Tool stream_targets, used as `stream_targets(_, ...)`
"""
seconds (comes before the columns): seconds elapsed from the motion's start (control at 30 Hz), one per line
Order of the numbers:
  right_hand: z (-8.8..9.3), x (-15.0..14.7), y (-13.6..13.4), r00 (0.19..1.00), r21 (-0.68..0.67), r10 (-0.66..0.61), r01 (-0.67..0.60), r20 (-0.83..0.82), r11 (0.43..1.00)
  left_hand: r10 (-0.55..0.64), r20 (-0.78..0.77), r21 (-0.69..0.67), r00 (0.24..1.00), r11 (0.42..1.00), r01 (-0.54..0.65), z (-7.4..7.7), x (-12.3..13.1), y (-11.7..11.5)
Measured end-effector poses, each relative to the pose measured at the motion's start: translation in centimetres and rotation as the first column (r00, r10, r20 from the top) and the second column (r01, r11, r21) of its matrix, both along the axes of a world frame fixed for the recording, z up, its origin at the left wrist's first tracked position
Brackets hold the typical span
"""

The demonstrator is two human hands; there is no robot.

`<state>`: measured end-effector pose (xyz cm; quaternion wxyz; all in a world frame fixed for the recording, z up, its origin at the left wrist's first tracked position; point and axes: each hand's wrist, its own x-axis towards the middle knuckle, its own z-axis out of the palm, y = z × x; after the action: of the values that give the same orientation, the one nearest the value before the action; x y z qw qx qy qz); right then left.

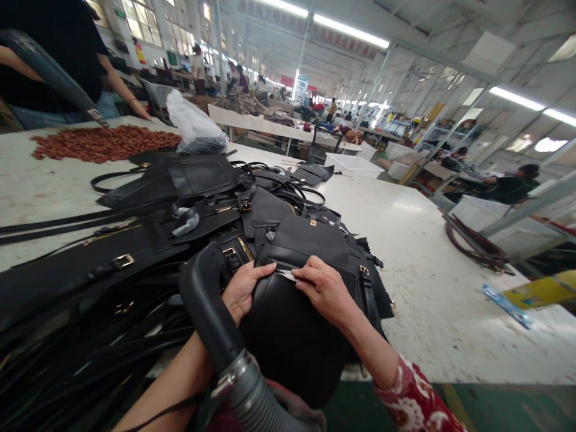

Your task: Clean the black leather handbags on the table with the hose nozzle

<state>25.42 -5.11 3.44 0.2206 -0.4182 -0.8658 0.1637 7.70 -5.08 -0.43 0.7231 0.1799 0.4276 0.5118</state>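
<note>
A black leather bag [288, 330] lies before me at the table's front edge, its lower part hanging over. My left hand [243, 291] grips the bag's left side, thumb on top near the seam below the flap and the other fingers partly hidden. At that seam, my right hand [321, 288] pinches a small white strip [287, 275], whose material I cannot make out. A black curved nozzle [209, 300] on a grey ribbed hose [265, 390] rises in front of my left forearm. Under and around the bag are more black bags with gold buckles [122, 261].
Black straps [288, 186] and leather parts heap to the left and behind. Across the table, a person [49, 66] holds a dark nozzle near brown pieces [103, 143]. A plastic bag [193, 123], a white bin [353, 165], a coiled strap [477, 243] and a yellow roll [542, 290] stand around.
</note>
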Motion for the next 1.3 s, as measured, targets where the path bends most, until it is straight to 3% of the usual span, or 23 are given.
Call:
stream_targets(0.13, 0.1, -0.3, 0.5, 0.999, -0.011, -0.002, 0.001, -0.049, 1.000, 0.005, -0.014, -0.003, 1.000, 1.000, -0.005, 0.0, 0.0, 0.0)
stream_targets(0.33, -0.2, 0.0, 1.1, 0.919, -0.032, -0.131, 0.128, -0.372, 0.991, 0.033, -0.074, 0.009, 0.997, 0.999, -0.033, 0.0, 0.1, 0.1)
stream_targets(0.43, -0.1, 0.8, 0.4, 0.934, -0.019, -0.163, 0.165, -0.317, 0.986, 0.038, -0.115, 0.019, 0.993, 0.999, -0.036, 0.2, 0.1, 0.1)
stream_targets(0.73, -0.8, 0.9, -1.2, 0.994, 0.027, -0.088, 0.090, -0.066, 0.996, 0.001, -0.127, 0.023, 0.992, 1.000, 0.002, 0.3, 0.1, 0.0)
stream_targets(1.13, 0.1, 1.1, -0.3, 0.999, -0.034, -0.032, 0.031, -0.036, 0.999, -0.011, -0.100, 0.037, 0.995, 0.999, 0.015, 0.0, -0.1, -0.1)
stream_targets(1.3, -0.2, 1.1, 0.7, 0.976, -0.111, -0.003, -0.022, -0.219, 0.994, -0.011, -0.093, 0.028, 0.996, 1.000, 0.014, 0.0, -0.1, -0.2)
